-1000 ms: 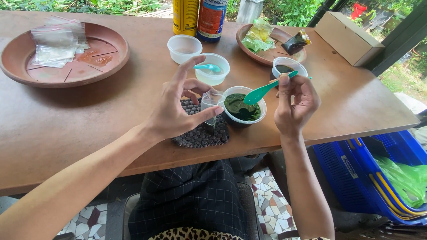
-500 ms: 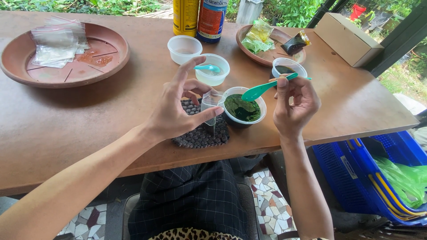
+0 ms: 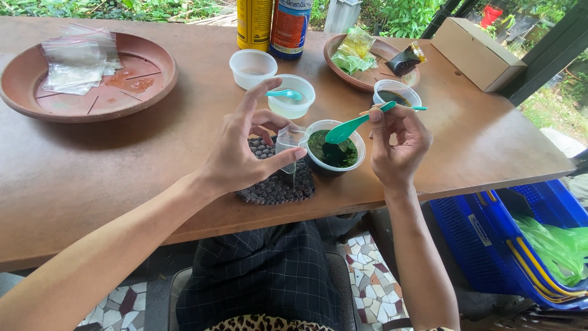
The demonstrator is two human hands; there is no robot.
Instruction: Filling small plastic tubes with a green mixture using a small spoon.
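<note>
Your left hand (image 3: pixel 242 153) pinches a small clear plastic bag (image 3: pixel 288 142) between thumb and fingers, holding it open just above the dark woven mat (image 3: pixel 277 184) at the near table edge. Your right hand (image 3: pixel 395 144) is closed on the handle of a green spoon (image 3: pixel 349 127), bowl tipped down over the white cup of dark green paste (image 3: pixel 334 150), just right of the bag. Beyond, a cup of pale liquid (image 3: pixel 293 101) holds a light-blue spoon (image 3: pixel 285 94); far left sits the clay dish (image 3: pixel 153 79)
</note>
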